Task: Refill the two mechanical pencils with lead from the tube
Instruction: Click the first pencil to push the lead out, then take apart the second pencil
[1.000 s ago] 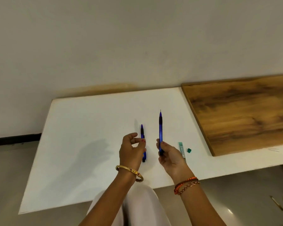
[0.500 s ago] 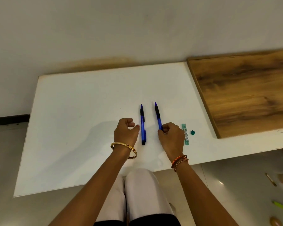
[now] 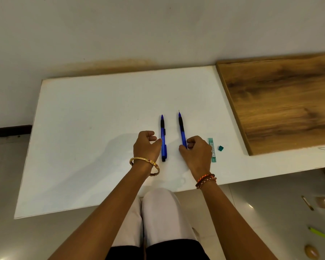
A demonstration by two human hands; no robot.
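Two blue mechanical pencils with black grips lie side by side on the white table (image 3: 83, 128), tips pointing away from me. The left pencil (image 3: 163, 137) lies free, and my left hand (image 3: 146, 145) rests curled just left of it, thumb tip touching its barrel. The right pencil (image 3: 182, 130) has a short lead showing at its tip; my right hand (image 3: 197, 152) pinches its rear end against the table. A green lead tube (image 3: 212, 150) lies right of that hand, with its small green cap (image 3: 220, 147) beside it.
A brown wooden board (image 3: 281, 102) covers the table's right part. A wall stands right behind the table. My knees in white cloth show below the front edge. Small items lie on the floor at the lower right.
My right hand has lowered the right pencil from upright in the air down flat onto the table. My left hand dropped to the table beside the left pencil. The camera tilted down.
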